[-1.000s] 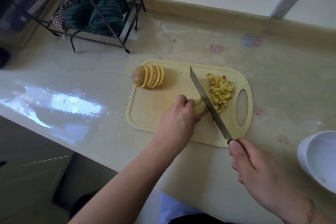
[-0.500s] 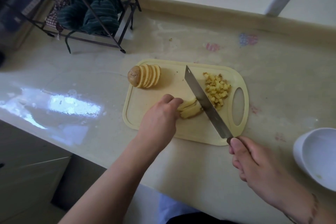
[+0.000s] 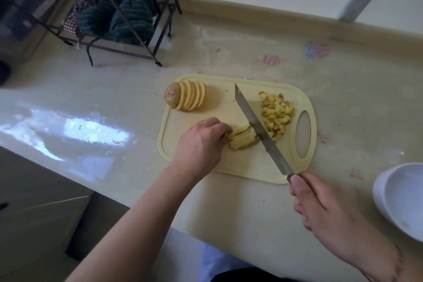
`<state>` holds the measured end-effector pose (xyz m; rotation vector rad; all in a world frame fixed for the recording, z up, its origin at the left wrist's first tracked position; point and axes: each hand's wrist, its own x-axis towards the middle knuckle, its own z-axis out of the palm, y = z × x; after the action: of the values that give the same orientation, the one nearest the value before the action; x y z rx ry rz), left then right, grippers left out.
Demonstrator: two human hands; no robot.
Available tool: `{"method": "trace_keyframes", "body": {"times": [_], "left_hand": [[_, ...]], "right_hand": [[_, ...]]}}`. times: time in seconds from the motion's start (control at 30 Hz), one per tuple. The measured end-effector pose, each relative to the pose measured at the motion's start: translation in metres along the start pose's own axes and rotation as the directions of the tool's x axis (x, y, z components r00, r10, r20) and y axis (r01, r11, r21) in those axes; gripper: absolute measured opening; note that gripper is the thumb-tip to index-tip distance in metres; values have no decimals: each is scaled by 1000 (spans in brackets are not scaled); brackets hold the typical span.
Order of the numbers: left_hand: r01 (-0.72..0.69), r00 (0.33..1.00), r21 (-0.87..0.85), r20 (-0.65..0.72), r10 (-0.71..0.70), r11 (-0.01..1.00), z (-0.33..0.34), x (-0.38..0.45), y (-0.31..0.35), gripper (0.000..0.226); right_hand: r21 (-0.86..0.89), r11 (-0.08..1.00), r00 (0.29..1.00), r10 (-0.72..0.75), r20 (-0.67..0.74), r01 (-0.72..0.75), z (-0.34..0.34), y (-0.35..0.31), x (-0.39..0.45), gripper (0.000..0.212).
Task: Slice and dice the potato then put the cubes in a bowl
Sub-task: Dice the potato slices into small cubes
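Head view looks down on a pale, glossy countertop (image 3: 229, 201) that runs from the wall to the near edge, with a dark wire rack (image 3: 128, 30) holding striped green towels (image 3: 130, 16) at the far left. A cream plastic cutting board (image 3: 247, 165) with an oval handle hole on its right end lies in the middle of the counter. A white bowl (image 3: 398, 199) sits well apart from the board at the right edge of the picture, partly cut off. The left hand (image 3: 201, 144) rests on the board, fingers curled down and pressing the near-left end of a small stack of potato strips (image 3: 242, 137), which stick out to the right of its fingertips. The right hand (image 3: 325, 208) is off the board toward the near right, closed around the handle of a long kitchen knife (image 3: 258, 126); the blade slants up and left across the board, its edge at the right end of the strips. Just right of the blade is a heap of diced potato cubes (image 3: 277, 114), between the knife and the handle hole. At the board's far left corner, away from both hands, lies the rest of the potato (image 3: 185, 98), cut into round slices leaning together with the skin-covered end piece at the left.
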<state>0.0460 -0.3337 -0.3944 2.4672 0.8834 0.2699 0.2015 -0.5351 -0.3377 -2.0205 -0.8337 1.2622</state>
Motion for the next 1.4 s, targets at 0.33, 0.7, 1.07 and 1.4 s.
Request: {"method": "trace_keyframes", "body": {"times": [0.33, 0.7, 1.07, 1.4], "left_hand": [[-51, 988, 12, 146, 48, 999, -9, 2, 13, 47], [-254, 952, 127, -144, 271, 959, 24, -3, 21, 25], [-323, 923, 10, -215, 318, 946, 41, 4, 13, 10], [-320, 923, -50, -242, 300, 946, 44, 5, 11, 7]], "right_hand": [[-25, 1000, 999, 12, -34, -13, -5, -2, -2, 55], [-37, 999, 1000, -5, -23, 4, -7, 0, -11, 59], [-212, 977, 1000, 6, -17, -9, -4, 4, -35, 66], [-281, 954, 990, -129, -65, 106, 14, -4, -2, 45]]}}
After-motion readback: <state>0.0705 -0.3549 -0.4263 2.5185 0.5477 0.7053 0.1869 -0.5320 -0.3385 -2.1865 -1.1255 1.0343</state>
